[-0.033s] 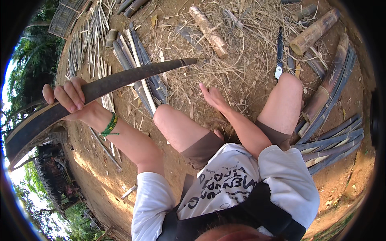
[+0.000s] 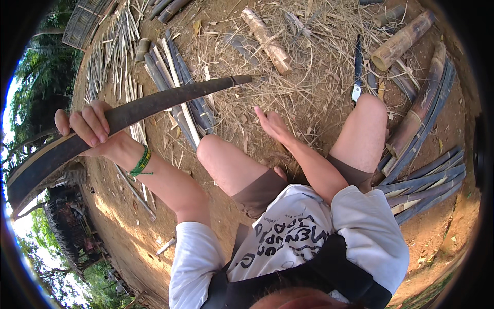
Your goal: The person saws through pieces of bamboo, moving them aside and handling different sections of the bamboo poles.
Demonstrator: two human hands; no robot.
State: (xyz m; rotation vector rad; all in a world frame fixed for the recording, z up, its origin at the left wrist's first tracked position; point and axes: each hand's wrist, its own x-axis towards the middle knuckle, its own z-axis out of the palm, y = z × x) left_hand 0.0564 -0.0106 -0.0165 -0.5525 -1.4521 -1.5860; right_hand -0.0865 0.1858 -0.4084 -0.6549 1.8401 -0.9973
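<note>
My left hand (image 2: pixel 90 123), raised at the left with a green and yellow band on its wrist, is closed around a long, dark, curved strip of split bamboo (image 2: pixel 154 103). The strip slants across in front of me, wide end at the lower left and narrow tip toward the middle. Between my bare knees, my right hand (image 2: pixel 274 124) hovers over the straw-covered ground with one finger stretched out. Nothing shows in it; its other fingers are partly hidden. The strip's narrow tip lies a little beyond this hand, apart from it.
Bamboo shavings (image 2: pixel 309 77) litter the ground ahead. Beside my right knee lies a long dark blade (image 2: pixel 357 64) with a silvery end. Cut bamboo logs (image 2: pixel 404 41) and split bamboo (image 2: pixel 427 177) lie at the right. Thin slats (image 2: pixel 123 56) and dark strips (image 2: pixel 188 77) spread at the left.
</note>
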